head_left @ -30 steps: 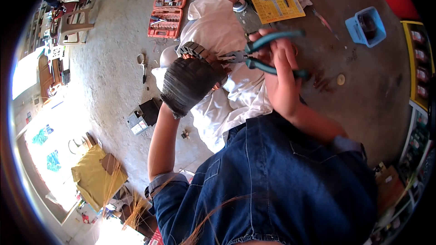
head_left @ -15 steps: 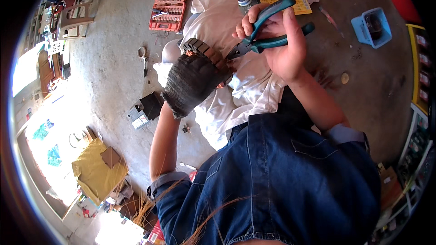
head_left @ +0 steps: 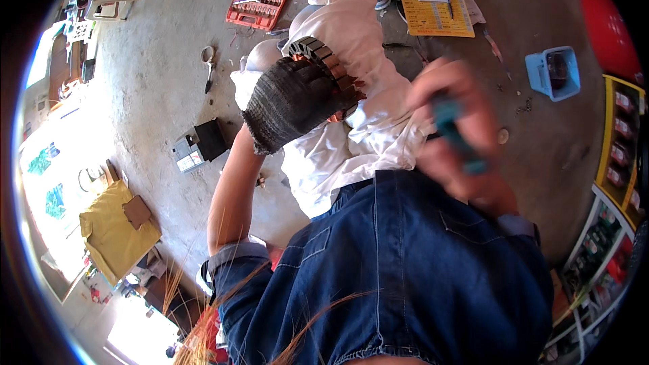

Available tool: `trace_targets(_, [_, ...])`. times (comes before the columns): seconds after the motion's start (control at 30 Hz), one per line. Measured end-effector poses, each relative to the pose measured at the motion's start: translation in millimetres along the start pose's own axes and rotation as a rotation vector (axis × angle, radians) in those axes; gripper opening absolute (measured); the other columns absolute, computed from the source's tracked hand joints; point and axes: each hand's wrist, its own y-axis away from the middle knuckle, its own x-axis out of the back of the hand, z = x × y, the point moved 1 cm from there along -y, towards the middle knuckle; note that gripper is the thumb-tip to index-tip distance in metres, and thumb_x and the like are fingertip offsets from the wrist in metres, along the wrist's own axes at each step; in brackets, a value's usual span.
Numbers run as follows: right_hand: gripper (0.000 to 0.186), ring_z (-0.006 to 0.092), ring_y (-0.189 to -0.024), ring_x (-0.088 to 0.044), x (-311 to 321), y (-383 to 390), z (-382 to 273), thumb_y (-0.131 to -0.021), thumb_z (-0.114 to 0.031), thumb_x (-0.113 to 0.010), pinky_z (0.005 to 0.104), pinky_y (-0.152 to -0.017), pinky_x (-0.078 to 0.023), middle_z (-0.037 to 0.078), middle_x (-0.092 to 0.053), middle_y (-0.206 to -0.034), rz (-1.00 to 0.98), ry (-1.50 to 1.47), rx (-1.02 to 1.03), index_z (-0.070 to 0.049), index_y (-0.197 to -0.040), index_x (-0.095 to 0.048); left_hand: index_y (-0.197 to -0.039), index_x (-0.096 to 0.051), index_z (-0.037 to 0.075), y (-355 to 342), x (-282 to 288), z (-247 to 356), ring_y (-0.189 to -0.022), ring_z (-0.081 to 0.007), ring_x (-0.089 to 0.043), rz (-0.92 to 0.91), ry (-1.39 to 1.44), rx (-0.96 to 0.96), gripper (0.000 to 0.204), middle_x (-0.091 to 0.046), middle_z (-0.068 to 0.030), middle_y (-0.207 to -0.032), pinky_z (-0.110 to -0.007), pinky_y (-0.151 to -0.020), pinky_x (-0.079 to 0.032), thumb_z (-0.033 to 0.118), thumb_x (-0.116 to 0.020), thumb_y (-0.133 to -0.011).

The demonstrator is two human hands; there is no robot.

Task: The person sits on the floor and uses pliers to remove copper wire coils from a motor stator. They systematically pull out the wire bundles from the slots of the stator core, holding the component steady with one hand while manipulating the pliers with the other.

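Now the gloved left hand [head_left: 287, 105] grips a slotted, copper-wound ring [head_left: 321, 55] above white-covered legs [head_left: 351, 17]; the green pliers [head_left: 449, 122] have come away from it, seemingly clasped in the blurred right hand [head_left: 478, 116], leaving the copper free. Far right, the packs' [head_left: 623, 101] labels are too small to read.

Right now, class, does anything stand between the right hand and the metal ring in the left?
Nothing visible stands between the right hand, holding green pliers, and the metal ring. White cloth lies beneath the gap. The gloved left hand covers part of the ring, but its side toward the pliers looks uncovered.
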Motion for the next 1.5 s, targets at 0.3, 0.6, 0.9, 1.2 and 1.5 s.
trace_targets(0.3, [0.050, 0.0304, -0.103, -0.058, -76, 2, 24, -0.076, -0.041, -0.079, 0.0437, -0.090, -0.045, 0.012, -0.062, -0.104, -0.381, 0.359, 0.259, -0.005, -0.106, -0.060, -0.106, -0.070, 0.015, 11, -12, 1, -0.096, -0.0282, -0.065, -0.020, 0.022, 0.010, 0.032, -0.066, -0.0074, -0.109, -0.040, -0.078, -0.052, 0.025, -0.067, -0.076])
trace_targets(0.6, [0.040, 0.0345, -0.093, -0.065, -71, -67, 83, -0.091, -0.022, -0.066, 0.0401, -0.084, -0.050, 0.020, -0.066, -0.101, 0.017, 0.242, -0.081, 0.001, -0.122, -0.055, -0.112, -0.068, 0.014, 19, -17, 9, -0.109, -0.0306, -0.061, -0.060, 0.113, 0.053, 0.032, -0.064, -0.0106, -0.116, -0.043, -0.093, -0.050, 0.027, -0.059, -0.084])
trace_targets(0.9, [0.045, 0.0195, -0.092, -0.066, -73, -79, 80, -0.095, -0.008, -0.053, 0.0323, -0.086, -0.050, 0.016, -0.066, -0.112, -0.206, 0.262, -0.293, -0.003, -0.139, -0.047, -0.101, -0.072, 0.013, 29, -17, -7, -0.100, -0.0270, -0.064, -0.043, 0.201, -0.102, 0.025, -0.068, -0.0086, -0.101, -0.040, -0.088, -0.051, 0.026, -0.060, -0.083])
trace_targets(1.2, [0.049, 0.0200, -0.115, -0.059, -57, -76, 87, -0.094, -0.005, -0.051, 0.0324, -0.099, -0.044, 0.017, -0.059, -0.129, -0.260, 0.168, -0.410, 0.000, -0.142, -0.044, -0.099, -0.072, 0.009, 9, -18, -7, -0.098, -0.0313, -0.063, -0.083, 0.491, 0.070, 0.025, -0.068, -0.0093, -0.100, -0.044, -0.088, -0.049, 0.024, -0.066, -0.079])
trace_targets(1.5, [0.050, 0.0108, -0.081, -0.060, -59, -79, 84, -0.095, -0.006, -0.049, 0.0271, -0.078, -0.050, 0.011, -0.064, -0.114, -0.247, 0.110, -0.421, 0.000, -0.143, -0.042, -0.103, -0.071, 0.009, 17, -4, 16, -0.102, -0.0286, -0.063, -0.096, 0.354, 0.316, 0.033, -0.068, -0.0098, -0.103, -0.044, -0.080, -0.051, 0.028, -0.072, -0.076])
